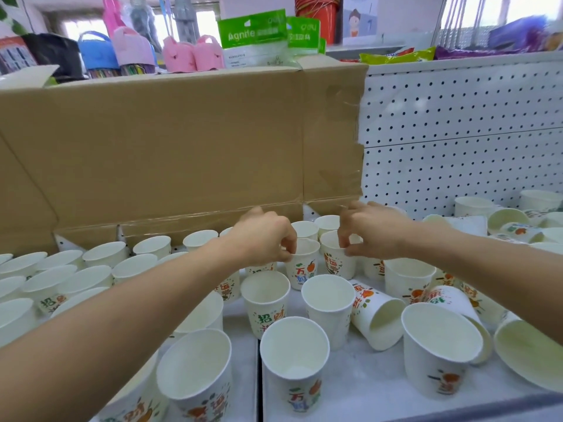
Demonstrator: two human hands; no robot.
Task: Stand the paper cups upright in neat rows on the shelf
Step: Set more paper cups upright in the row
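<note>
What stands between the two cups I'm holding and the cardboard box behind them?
Two upright back-row cups do. They sit directly behind the orange-print cup your left hand pinches and the neighbouring cup your right hand pinches, in front of the cardboard box.

paper cups (328, 306): smooth matt white paper, printed outer walls. cardboard box (182, 141): matt brown card with glossy clear tape. shelf (365, 388): white painted metal; back panel (457, 132) perforated.

"Agnite" on green pkt (252, 35); "招财" on paper cup (265, 312)
</note>
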